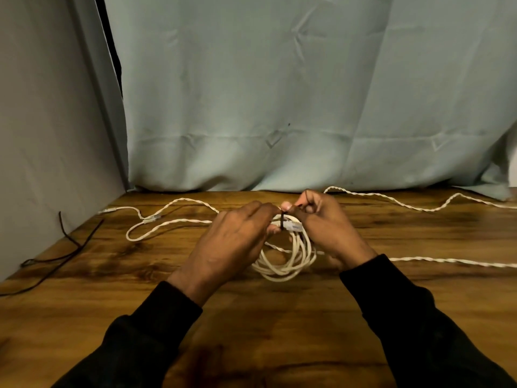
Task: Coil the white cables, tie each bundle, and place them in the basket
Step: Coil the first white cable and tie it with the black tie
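A coiled white cable bundle point(291, 259) lies on the wooden table point(251, 317) at the centre, between my hands. A thin black tie point(282, 219) wraps the top of the coil beside a white plug. My left hand point(235, 242) grips the coil's top left, fingers curled at the tie. My right hand point(321, 222) pinches the tie's upper end between thumb and fingers. Loose twisted white cables run across the table: one to the left point(167, 217), one along the back right point(405, 203), one to the right point(447, 260). No basket is in view.
Several thin black ties point(64, 247) lie at the table's left edge by a grey wall. A pale green cloth point(279, 107) hangs behind the table's far edge. Bare wood lies in front of my arms.
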